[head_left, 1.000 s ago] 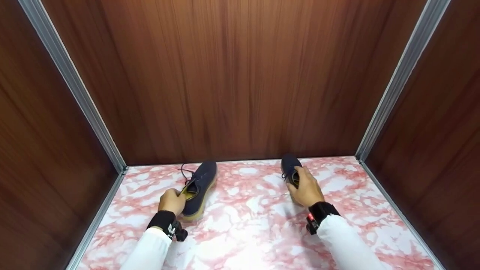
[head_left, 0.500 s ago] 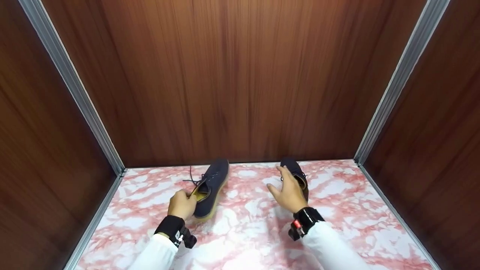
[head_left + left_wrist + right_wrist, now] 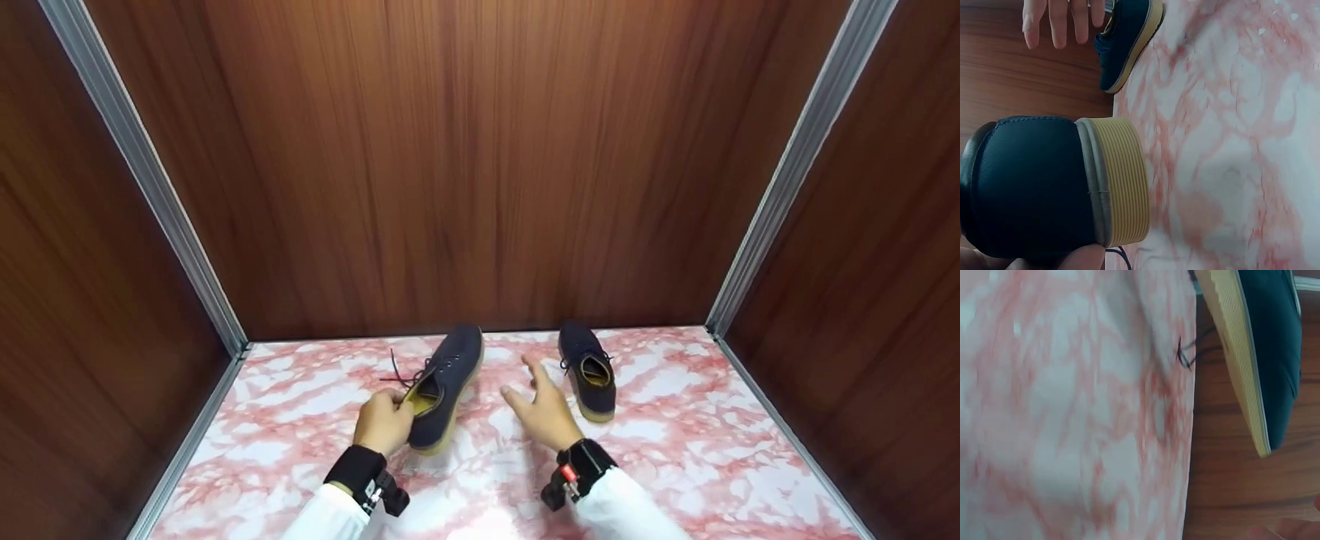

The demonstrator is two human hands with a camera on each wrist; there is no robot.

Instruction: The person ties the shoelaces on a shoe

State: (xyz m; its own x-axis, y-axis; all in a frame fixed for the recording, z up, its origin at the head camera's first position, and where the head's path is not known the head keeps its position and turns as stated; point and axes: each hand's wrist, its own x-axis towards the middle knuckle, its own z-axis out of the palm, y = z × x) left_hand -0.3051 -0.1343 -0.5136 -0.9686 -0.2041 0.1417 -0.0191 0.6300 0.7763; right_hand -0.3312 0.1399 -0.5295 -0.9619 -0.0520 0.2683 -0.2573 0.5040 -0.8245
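Note:
A dark navy lace-up shoe (image 3: 456,364) with a pale yellow sole is gripped by my left hand (image 3: 384,424), thumb inside the collar on its left side. Its toe points to the back wall, and a loose lace trails off its left. In the left wrist view the heel (image 3: 1027,185) and ribbed sole edge fill the lower left. My right hand (image 3: 551,412) holds nothing; its fingers are spread in the gap between the two shoes. The matching shoe (image 3: 581,356) stands upright to its right, laces tied, toe near the back wall.
A pink-and-white marbled surface (image 3: 300,480) lies under both shoes. A brown wood-grain panel (image 3: 480,165) rises behind them. Similar panels with grey metal corner strips (image 3: 150,172) close off the left and right sides.
My right hand has let go of the right shoe and moved left. My left hand has brought the left shoe to the right, narrowing the gap between the shoes.

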